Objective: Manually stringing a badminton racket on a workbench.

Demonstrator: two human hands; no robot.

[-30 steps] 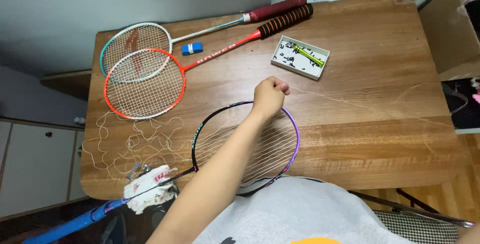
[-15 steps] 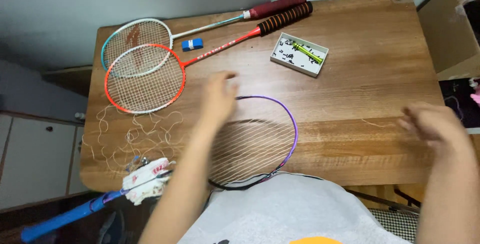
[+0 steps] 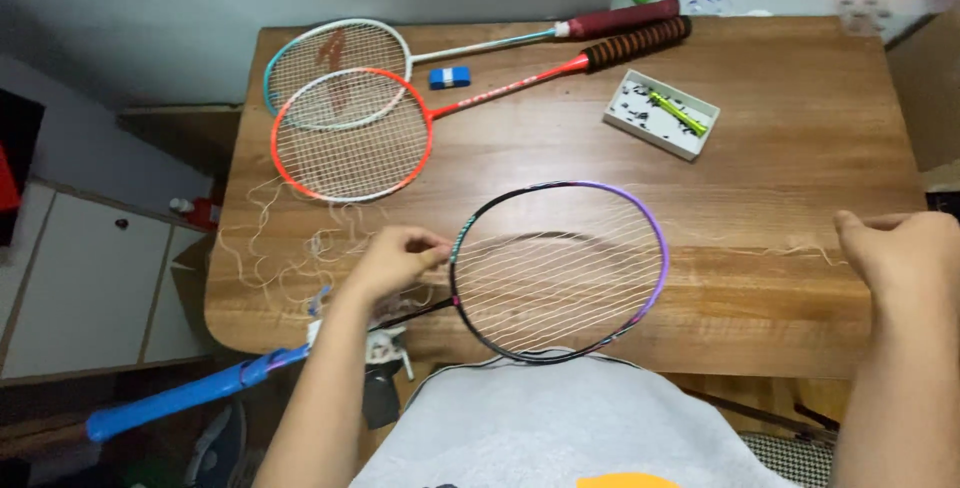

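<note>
A black and purple racket head (image 3: 655, 238) lies on the wooden table (image 3: 780, 108) in front of me, partly strung with loose white string. My left hand (image 3: 395, 260) pinches at the frame's left edge, fingers closed on the rim or string there. My right hand (image 3: 895, 248) is out at the table's right side, closed on the white string (image 3: 760, 246) that runs taut from the frame toward it. The racket's blue handle (image 3: 190, 393) sticks out past the table's front left.
An orange racket (image 3: 350, 138) overlaps a teal and white racket (image 3: 330, 53) at the back left, with a small blue block (image 3: 449, 76) beside them. A white tray (image 3: 660, 113) of small black parts and a yellow-green tool sits at the back. Loose cut string (image 3: 280, 248) lies at the left.
My left hand went from the frame's top to its left edge. My right hand came into view on the right and pulled the string out sideways.
</note>
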